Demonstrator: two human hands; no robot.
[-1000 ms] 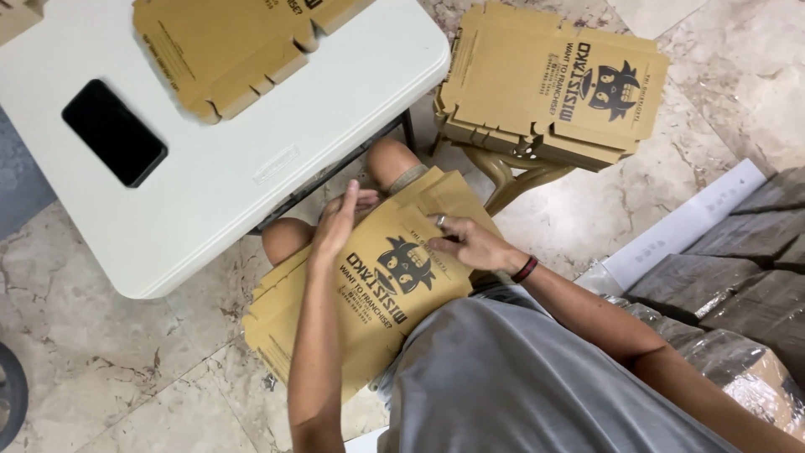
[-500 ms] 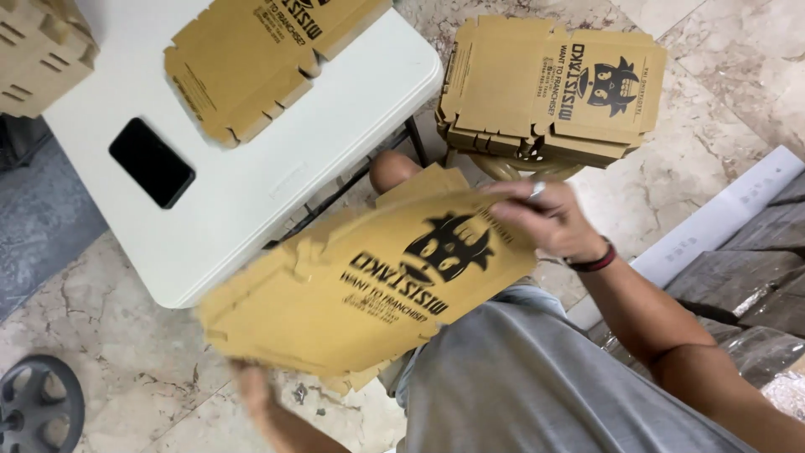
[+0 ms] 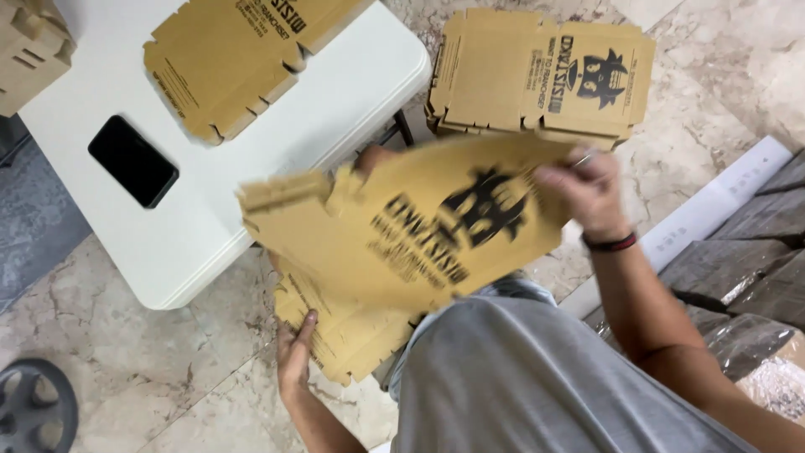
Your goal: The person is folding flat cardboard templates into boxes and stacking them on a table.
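While tilted above the lap, flat cardboard box blank [image 3: 411, 235], right hand [image 3: 587, 189] pinching its edge, left hand [image 3: 295, 356] gripping lap stack [image 3: 335, 335].

A flat, unfolded brown cardboard box blank with black printing [image 3: 419, 231] is lifted and tilted above the lap, blurred by motion, its notched tabs pointing toward the table side. Under it, a stack of the same flat brown cardboard blanks [image 3: 335, 335] rests on the lap, its lower edge sticking out below the raised sheet.
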